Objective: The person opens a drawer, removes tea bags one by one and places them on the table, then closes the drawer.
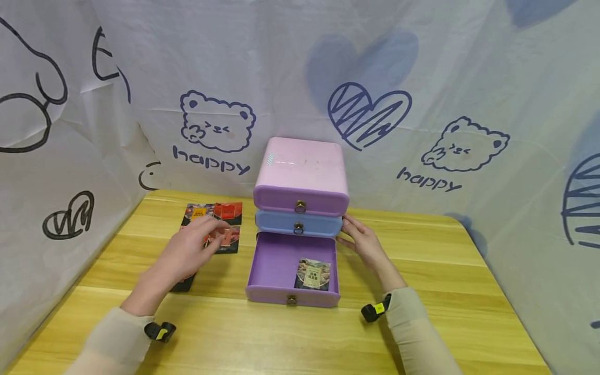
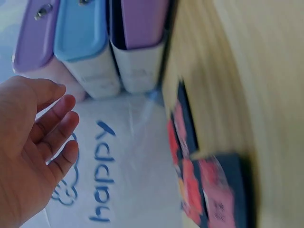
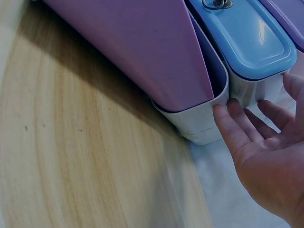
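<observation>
A small drawer cabinet point(image 1: 304, 161) with a pink top stands at the table's back. Its purple top drawer point(image 1: 281, 199) and blue middle drawer point(image 1: 276, 221) are closed. The purple bottom drawer point(image 1: 272, 260) is pulled out, with a dark snack packet point(image 1: 313, 275) lying at its front right. My left hand point(image 1: 189, 247), fingers loosely bent and holding nothing, hovers over several red and black snack packets point(image 1: 228, 211) left of the cabinet. With fingers extended, my right hand point(image 3: 270, 152) touches the cabinet's right side by the lower two tiers.
The wooden table point(image 1: 422, 271) carries the cabinet and packets. A white cloth point(image 1: 290, 62) printed with bears and hearts hangs behind and at both sides. Each wrist wears a black band point(image 1: 159, 332) with a yellow mark.
</observation>
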`<state>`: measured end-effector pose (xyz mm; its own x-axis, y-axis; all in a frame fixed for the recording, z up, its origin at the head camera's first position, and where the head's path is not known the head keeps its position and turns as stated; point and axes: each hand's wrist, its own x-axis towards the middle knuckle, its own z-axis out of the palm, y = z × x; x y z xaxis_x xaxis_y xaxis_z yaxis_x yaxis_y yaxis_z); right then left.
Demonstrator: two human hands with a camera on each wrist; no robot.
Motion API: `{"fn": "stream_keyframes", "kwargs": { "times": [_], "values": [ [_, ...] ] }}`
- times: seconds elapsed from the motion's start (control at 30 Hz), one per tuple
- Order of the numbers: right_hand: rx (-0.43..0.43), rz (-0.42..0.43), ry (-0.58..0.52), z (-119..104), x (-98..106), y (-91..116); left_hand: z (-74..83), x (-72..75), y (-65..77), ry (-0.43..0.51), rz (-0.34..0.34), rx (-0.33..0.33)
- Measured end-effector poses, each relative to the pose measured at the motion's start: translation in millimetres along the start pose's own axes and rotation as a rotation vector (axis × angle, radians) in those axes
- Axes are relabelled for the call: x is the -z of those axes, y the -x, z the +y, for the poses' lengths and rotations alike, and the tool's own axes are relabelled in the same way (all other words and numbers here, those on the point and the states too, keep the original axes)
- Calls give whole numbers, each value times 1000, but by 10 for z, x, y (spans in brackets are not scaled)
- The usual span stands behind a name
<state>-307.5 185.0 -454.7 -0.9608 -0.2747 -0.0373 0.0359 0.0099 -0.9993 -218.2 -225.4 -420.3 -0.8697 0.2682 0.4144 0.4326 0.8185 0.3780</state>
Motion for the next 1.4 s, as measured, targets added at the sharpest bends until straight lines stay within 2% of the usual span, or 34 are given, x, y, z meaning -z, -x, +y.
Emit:
{"fn": "stream_keyframes", "kwargs": {
  "times": [0.23,0.4,0.63,0.83,1.1,1.4],
  "values": [
    [3,-3,1,1,0,3,252,-131,-160,30,53,-180],
    [0,0,-2,8,6,-6,444,-258,-256,15,13,-256],
    [6,-6,-3,8,5,-3,721,-422,-350,-20,-103,-344],
    [5,-6,-3,8,9,-2,879,-560,-415,-75,-216,-420],
    [3,0,-17,7,12,-8,1043,-653,-534,-176,-437,-448],
    [3,-4,-9,12,9,-13,1151,-832,-669,-201,-616,-436]
  ]
}}
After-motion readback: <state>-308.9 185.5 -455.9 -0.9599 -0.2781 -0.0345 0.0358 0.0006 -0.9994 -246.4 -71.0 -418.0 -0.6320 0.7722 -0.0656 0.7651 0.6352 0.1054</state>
